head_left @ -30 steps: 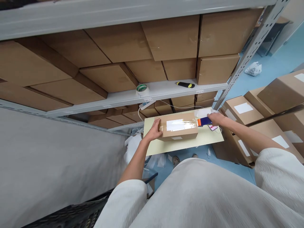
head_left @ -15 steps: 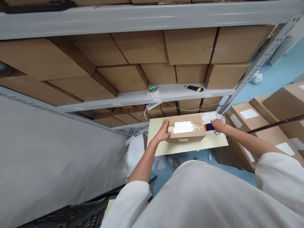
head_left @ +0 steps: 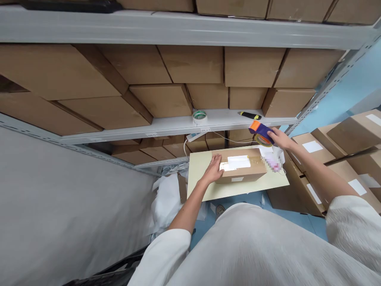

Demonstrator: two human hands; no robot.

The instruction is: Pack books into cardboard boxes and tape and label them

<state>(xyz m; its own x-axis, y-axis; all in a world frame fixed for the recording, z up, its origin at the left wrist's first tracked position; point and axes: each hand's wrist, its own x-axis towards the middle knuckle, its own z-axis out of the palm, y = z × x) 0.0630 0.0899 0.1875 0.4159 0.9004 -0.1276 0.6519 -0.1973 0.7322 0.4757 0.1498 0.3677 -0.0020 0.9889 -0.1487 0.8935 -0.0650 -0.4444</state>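
A brown cardboard box point(head_left: 253, 166) lies on a pale yellow board point(head_left: 205, 194). Clear tape and a white label point(head_left: 239, 161) cover part of its top, and a smaller label is on the near side. My left hand point(head_left: 213, 170) rests on the box's left end, fingers stretched flat over the top. My right hand point(head_left: 279, 139) grips a purple and orange tape dispenser point(head_left: 262, 130), raised above the board's far right part, apart from the box. A roll of tape shows under the dispenser.
Ahead, a grey shelf rack point(head_left: 166, 123) holds rows of cardboard boxes. On its shelf lie a green-cored tape roll point(head_left: 199, 116) and a yellow-black utility knife point(head_left: 250, 115). Labelled boxes point(head_left: 309, 145) are stacked at right. White wrapping material point(head_left: 169, 196) lies left of the board.
My right hand has lifted the tape dispenser up and away from the box's right end. My left hand has flattened onto the box top. The camera view has shifted slightly.
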